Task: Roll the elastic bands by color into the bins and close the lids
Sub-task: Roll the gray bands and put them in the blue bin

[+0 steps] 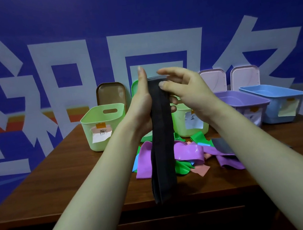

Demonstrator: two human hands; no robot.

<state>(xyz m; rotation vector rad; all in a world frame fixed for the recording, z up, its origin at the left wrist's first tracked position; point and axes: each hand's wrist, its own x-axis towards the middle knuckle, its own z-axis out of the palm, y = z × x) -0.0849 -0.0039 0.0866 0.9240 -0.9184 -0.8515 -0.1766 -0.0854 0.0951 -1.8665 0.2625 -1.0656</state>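
I am looking down at a brown table (pixel 58 174), and at its far left a light green bin (pixel 96 138) is sitting open with a paper label taped to its front. A brown lid (pixel 111 94) is leaning upright against the wall behind it, and a green lid (pixel 135 88) is standing just beside that, partly hidden by my left hand (pixel 141 104). That hand is gripping the black band (pixel 161 132) near its top, thumb lying straight up along the left edge and fingers curling round the back so their tips are showing at the right edge. The band is hanging in the air, stretched flat and upright, with its lower end dangling in front of the table's near edge. My right hand (pixel 185 89) is pinching the band's top edge between thumb and forefinger, the other fingers loosely bent. Behind my hands a second green bin (pixel 183 128) is sitting open, also labelled. Below, a pile (pixel 189 152) of purple, green, blue, pink and grey bands is lying loose on the table. Further right a purple bin (pixel 240 100) and a blue bin (pixel 270 94) are sitting open side by side, with two pale lids (pixel 214 78) leaning on the wall behind them.
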